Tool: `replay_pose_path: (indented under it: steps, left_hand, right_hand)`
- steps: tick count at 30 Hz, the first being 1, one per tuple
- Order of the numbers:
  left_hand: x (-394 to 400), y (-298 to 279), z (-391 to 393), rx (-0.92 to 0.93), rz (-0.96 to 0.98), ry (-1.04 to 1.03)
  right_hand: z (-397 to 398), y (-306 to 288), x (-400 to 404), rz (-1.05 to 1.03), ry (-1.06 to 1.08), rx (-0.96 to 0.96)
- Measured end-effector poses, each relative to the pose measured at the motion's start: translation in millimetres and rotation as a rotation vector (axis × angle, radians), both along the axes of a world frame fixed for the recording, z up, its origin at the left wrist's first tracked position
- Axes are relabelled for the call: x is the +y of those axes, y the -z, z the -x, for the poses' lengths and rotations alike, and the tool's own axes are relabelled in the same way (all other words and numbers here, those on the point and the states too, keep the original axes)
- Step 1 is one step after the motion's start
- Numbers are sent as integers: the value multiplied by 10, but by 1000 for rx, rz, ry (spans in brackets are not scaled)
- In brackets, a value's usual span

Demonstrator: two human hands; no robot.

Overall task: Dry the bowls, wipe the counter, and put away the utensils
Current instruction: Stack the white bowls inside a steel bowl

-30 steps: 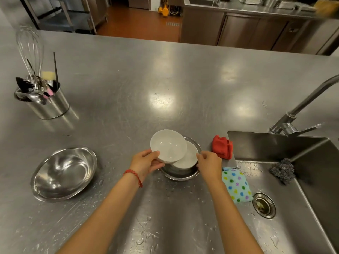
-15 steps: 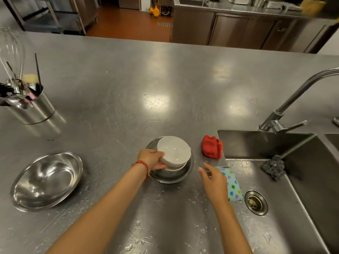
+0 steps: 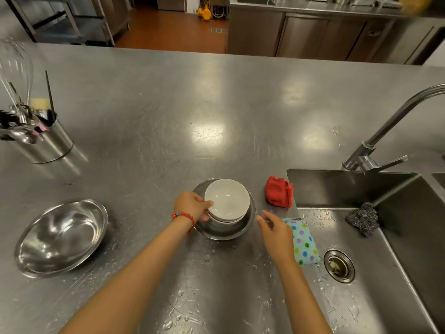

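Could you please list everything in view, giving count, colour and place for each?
White bowls: at least two, stacked in the near steel bowl.
Steel bowls: two, one left, one centre.
Red cloth: one, by the sink.
Dotted cloth: one, blue, on the sink edge.
Scourer: one, grey, in the sink.
Utensil pot: one, steel, far left.
Tap: one, steel, right.
Left hand: holds the white bowls.
Right hand: open, over the dotted cloth.

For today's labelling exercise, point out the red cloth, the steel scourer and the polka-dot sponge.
red cloth (image 3: 279, 194), head view, middle of its folded top.
steel scourer (image 3: 362, 218), head view, centre of the wad.
polka-dot sponge (image 3: 304, 242), head view, middle of its uncovered face.
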State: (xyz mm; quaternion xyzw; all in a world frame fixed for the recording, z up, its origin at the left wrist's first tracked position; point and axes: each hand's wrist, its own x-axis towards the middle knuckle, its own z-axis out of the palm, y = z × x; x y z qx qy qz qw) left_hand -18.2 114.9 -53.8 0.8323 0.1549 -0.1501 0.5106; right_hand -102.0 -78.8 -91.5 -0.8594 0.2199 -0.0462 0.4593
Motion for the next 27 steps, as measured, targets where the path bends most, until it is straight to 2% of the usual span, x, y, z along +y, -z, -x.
replay_pose_path:
  steps: [4, 6, 9, 13, 16, 19, 27]
  left_hand:
    - [199, 56, 44, -261, -56, -141]
    - [323, 141, 106, -325, -132, -185]
    - [413, 323, 162, -219, -97, -210]
    - [364, 389, 167, 26, 285, -332]
    - [340, 374, 139, 138, 421, -383]
    - [351, 365, 101, 174, 469, -419]
    - [448, 438, 192, 162, 443, -476]
  right_hand:
    - [-164, 8, 1, -84, 13, 3]
    - [-264, 25, 8, -144, 22, 19]
    - [-398, 70, 27, -234, 53, 21]
    - [-516, 148, 20, -288, 75, 44]
    - [-557, 172, 14, -326, 89, 47]
    - [-577, 197, -3, -338, 110, 48]
    - [-538, 243, 58, -329, 104, 62]
